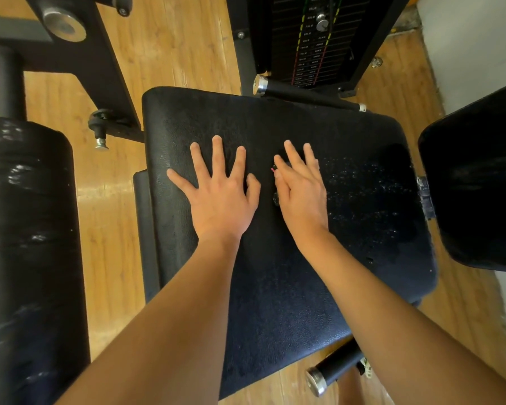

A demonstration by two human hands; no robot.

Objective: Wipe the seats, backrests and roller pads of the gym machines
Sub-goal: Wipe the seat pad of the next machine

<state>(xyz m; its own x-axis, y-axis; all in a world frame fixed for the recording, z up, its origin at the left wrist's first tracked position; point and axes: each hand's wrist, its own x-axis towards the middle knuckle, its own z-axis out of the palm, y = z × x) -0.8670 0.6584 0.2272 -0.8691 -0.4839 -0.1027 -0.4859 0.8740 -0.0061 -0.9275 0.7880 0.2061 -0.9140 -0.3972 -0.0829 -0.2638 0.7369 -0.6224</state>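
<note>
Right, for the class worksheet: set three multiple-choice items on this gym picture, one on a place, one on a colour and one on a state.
1. Where do the left hand and the right hand lie?
A. on a treadmill belt
B. on the black seat pad
C. on a dumbbell rack

2. What colour is the floor?
A. light brown wood
B. grey
C. green

3. How are the left hand's fingers?
A. curled in a fist
B. wrapped round a bar
C. straight and spread

Answers:
1 B: both hands lie flat on the pad.
2 A: yellowish-brown planks show around the machine.
3 C: all five fingers fan out flat on the pad.
</note>
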